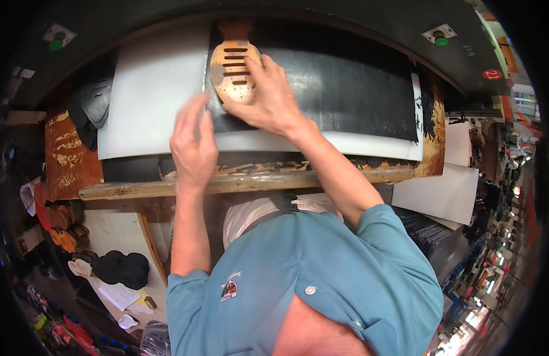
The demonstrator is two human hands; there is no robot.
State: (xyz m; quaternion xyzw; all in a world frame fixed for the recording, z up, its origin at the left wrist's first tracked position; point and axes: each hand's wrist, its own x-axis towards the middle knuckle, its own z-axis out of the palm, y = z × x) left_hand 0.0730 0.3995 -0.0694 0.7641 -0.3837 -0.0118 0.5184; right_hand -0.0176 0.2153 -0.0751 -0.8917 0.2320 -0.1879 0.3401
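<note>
My right hand [268, 98] grips the right edge of a tan, sole-shaped cutting die [231, 80] with several crosswise slots and grey worn patches. The die rests on a black sheet [351, 83], which looks like leather or rubber, near its left edge. My left hand [192, 145], slightly blurred, hovers just below and left of the die, by that edge. Its fingers are partly stretched, the thumb apart from them, and nothing shows between them. Under the black sheet lies a white board [149, 101], bare on the left and along the front.
A wooden rail [250, 185] runs along the front. Black moulded pieces [96, 107] lie at the left. A dark machine beam with green buttons [441, 41] spans the far side. White sheets [437, 193] stand at right; a side table [117, 231] holds papers and black pieces.
</note>
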